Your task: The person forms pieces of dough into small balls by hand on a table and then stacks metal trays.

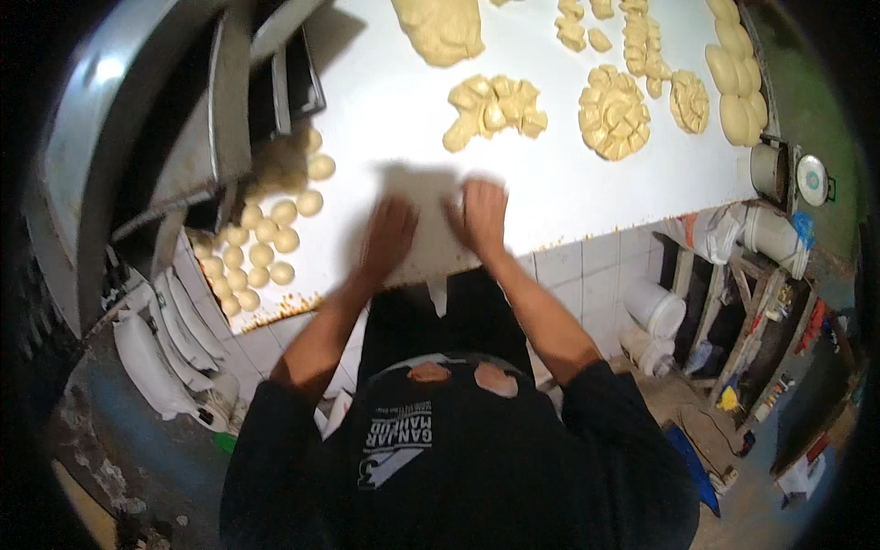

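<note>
Low over the near part of the white tabletop (357, 137) are my two hands, side by side and blurred by motion. My left hand (391, 229) is dark and smeared, so its fingers cannot be read. My right hand (479, 213) has its fingers curled downward with the thumb apart; whatever may be under them is hidden. Beyond the hands lies a pile of cut dough pieces (495, 108), with a large dough lump (440, 27) farther back. Many round dough balls (261, 254) sit in a group to the left.
Two round clusters of cut dough (614, 115) (688, 101) lie right, beside smooth oval dough pieces (736, 73) along the edge. Metal equipment (183, 137) overhangs the table's left. A dial scale (812, 180) stands off the right corner. White buckets (655, 307) and a wooden rack (733, 321) are below.
</note>
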Motion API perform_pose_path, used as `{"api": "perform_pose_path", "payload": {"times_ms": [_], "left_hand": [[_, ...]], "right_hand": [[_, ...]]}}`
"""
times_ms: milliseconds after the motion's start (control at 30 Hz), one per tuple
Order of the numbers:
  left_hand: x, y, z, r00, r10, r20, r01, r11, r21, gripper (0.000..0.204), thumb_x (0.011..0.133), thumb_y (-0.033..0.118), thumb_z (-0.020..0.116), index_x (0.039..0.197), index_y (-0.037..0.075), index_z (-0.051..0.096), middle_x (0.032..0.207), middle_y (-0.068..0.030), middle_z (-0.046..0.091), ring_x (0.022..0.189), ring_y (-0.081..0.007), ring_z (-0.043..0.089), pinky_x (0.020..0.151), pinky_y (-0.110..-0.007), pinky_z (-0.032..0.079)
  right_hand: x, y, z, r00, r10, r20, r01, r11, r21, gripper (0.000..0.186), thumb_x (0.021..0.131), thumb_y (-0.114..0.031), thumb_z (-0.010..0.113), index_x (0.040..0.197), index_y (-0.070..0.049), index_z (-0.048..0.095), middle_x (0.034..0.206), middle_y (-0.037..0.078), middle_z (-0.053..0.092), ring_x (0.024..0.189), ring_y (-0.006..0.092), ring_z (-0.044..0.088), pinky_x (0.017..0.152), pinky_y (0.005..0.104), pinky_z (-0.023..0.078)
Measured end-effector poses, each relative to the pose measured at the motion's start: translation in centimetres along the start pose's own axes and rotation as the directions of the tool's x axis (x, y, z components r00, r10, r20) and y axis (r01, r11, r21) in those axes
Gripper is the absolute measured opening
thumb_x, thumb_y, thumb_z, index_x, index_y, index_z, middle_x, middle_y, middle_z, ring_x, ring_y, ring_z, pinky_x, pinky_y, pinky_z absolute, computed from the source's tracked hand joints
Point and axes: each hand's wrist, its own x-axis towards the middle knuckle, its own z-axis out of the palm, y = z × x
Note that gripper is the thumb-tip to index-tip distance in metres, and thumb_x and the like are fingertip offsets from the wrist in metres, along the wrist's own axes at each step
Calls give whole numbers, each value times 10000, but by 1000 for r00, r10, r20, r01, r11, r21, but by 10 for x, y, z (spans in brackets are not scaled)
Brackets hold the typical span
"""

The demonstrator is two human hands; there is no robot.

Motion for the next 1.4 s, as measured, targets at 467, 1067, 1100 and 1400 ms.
{"api": "perform_pose_path", "payload": {"times_ms": [467, 1067, 1100, 1400], "left_hand": [[-12, 19, -65, 875, -113, 470, 68, 991, 112, 300, 921, 244, 718, 1120, 20, 709, 1169, -206, 656, 1155, -389, 601, 983, -491, 478], [-63, 47, -7, 964, -264, 42, 258, 961, 103, 215, 868, 227, 775, 972, 69, 671, 1029, -183, 629, 987, -394, 611, 845, -537, 453], [-70, 33, -25, 930, -304, 208, 296, 953, 71, 208, 866, 220, 782, 969, 75, 674, 1028, -182, 628, 996, -393, 615, 849, -535, 456], [-52, 57, -32, 936, -311, 167, 294, 948, 120, 226, 923, 226, 714, 1043, 40, 672, 1049, -167, 659, 1030, -388, 607, 862, -524, 471]], "right_hand": [[-15, 73, -25, 885, -462, 60, 431, 861, 271, 422, 816, -374, 852, 952, -64, 600, 904, 138, 545, 846, 362, 537, 728, 495, 403], [19, 43, -32, 685, -526, 504, 431, 850, 302, 288, 866, -358, 789, 852, -78, 722, 938, 151, 664, 935, 373, 638, 782, 493, 496], [37, 47, -41, 562, -374, 738, 359, 914, 190, 327, 854, -400, 806, 835, -81, 739, 924, 153, 675, 932, 372, 645, 782, 495, 498], [35, 52, -42, 573, -539, 617, 467, 834, 295, 277, 849, -335, 790, 927, -84, 704, 1004, 143, 653, 967, 343, 608, 823, 492, 452]]}}
